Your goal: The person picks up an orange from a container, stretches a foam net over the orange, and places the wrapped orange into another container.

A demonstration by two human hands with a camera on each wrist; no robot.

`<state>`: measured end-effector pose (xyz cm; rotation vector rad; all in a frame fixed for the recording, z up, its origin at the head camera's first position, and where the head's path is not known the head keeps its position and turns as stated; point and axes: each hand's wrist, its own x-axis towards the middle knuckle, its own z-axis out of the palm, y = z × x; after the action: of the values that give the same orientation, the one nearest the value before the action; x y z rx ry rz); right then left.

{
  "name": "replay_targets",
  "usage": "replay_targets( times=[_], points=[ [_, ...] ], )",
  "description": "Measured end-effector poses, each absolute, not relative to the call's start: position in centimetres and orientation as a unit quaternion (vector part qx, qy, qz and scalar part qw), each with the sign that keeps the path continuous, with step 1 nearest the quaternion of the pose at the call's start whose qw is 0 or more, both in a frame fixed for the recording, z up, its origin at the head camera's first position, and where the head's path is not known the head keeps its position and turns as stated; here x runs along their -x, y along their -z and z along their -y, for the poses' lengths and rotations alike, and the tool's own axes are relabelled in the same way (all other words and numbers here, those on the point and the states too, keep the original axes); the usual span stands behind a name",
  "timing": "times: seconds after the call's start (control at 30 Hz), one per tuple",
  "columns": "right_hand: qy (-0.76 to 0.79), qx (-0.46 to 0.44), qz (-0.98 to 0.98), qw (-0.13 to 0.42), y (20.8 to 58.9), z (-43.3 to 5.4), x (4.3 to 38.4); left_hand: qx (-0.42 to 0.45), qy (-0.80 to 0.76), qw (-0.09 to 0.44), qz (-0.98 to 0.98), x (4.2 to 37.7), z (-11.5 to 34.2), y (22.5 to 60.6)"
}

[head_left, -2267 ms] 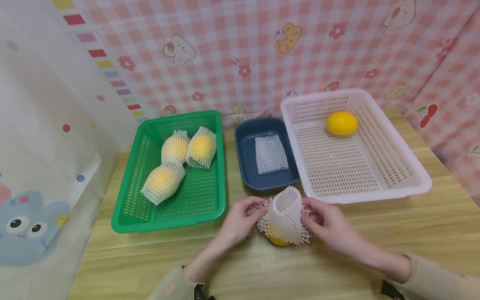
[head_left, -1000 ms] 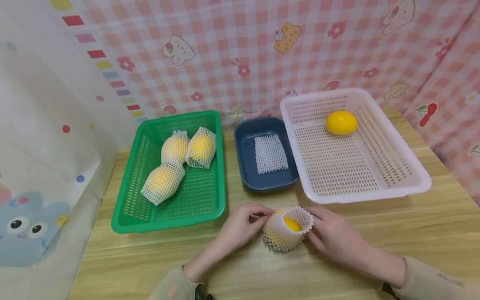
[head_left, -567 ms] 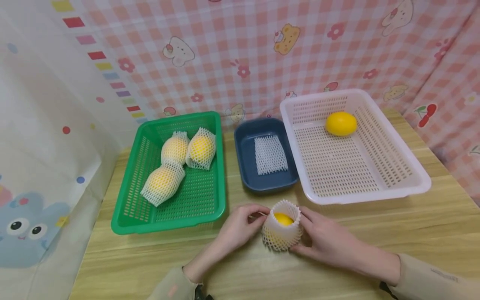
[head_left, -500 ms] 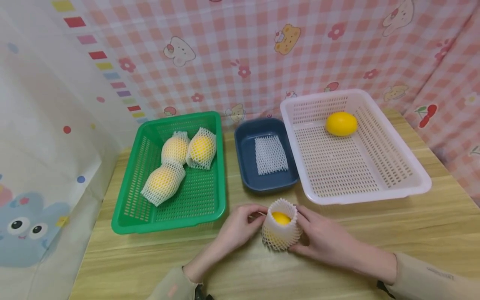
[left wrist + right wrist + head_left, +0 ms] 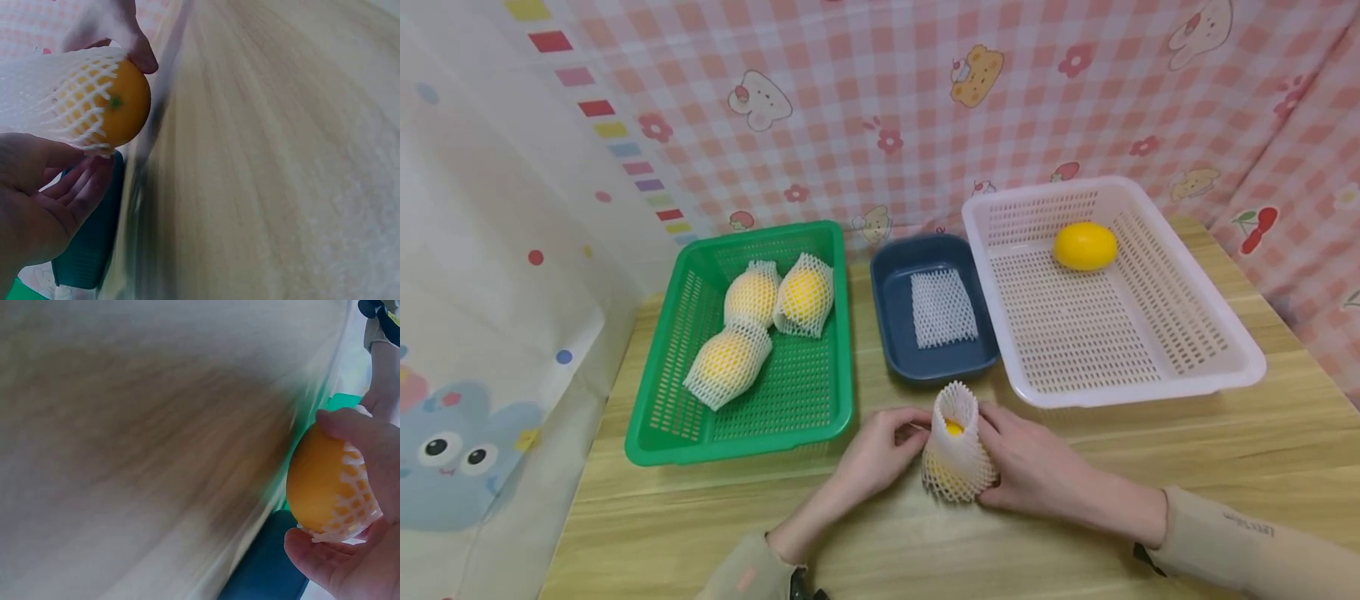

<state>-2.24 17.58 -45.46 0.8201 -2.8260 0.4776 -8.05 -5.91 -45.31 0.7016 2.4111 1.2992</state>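
Observation:
A yellow oval fruit (image 5: pixel 132 106) stands on the table in front of me, inside a white foam net sleeve (image 5: pixel 958 467). Above the fruit the net's top opening narrows, and a bit of yellow shows through it. My left hand (image 5: pixel 880 450) pinches the net's edge at the left side between thumb and fingers. From the right, my right hand (image 5: pixel 1037 462) grips the netted fruit, thumb near me and fingers behind. In the right wrist view the bare lower end of the fruit (image 5: pixel 312 481) sticks out of the net, between thumb and fingers.
A green basket (image 5: pixel 844 367) on the left holds three netted fruits (image 5: pixel 730 362). Behind my hands a dark blue tray (image 5: pixel 887 333) contains one flat foam net (image 5: pixel 943 308). A white basket (image 5: pixel 1217 392) at the right holds one bare yellow fruit (image 5: pixel 1086 246).
The net went from loosely draped over the fruit to drawn down around it. Its opening first tipped right, then came upright and narrowed. My right hand moved left around it; the left stayed close.

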Motion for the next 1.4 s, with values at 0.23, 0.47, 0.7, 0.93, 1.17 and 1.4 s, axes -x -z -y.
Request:
replay_targets(
  times=[0.23,0.47,0.7,0.93,1.17,1.4],
  points=[
    [-0.207,-0.231,0.945,0.099,42.5,-17.6,2.1,-0.205,-0.552,0.116,-0.799,7.7,5.4,43.1],
    [-0.215,-0.211,0.944,0.131,38.6,-17.8,2.0,-0.228,-0.66,0.003,-0.715,7.6,4.5,40.7],
    [-0.306,-0.178,0.929,0.105,35.9,-18.7,3.2,-0.304,-0.67,-0.057,-0.675,7.4,4.1,39.3],
    [-0.333,-0.153,0.925,0.101,35.1,-18.8,4.1,-0.298,-0.673,-0.005,-0.677,7.7,4.0,38.9],
    [-0.309,-0.171,0.925,0.143,35.0,-18.6,4.0,-0.24,-0.722,0.032,-0.649,8.1,3.9,38.8],
    [-0.282,-0.202,0.912,0.218,35.0,-18.9,4.5,-0.235,-0.726,0.03,-0.646,8.2,3.8,38.6]
  ],
)
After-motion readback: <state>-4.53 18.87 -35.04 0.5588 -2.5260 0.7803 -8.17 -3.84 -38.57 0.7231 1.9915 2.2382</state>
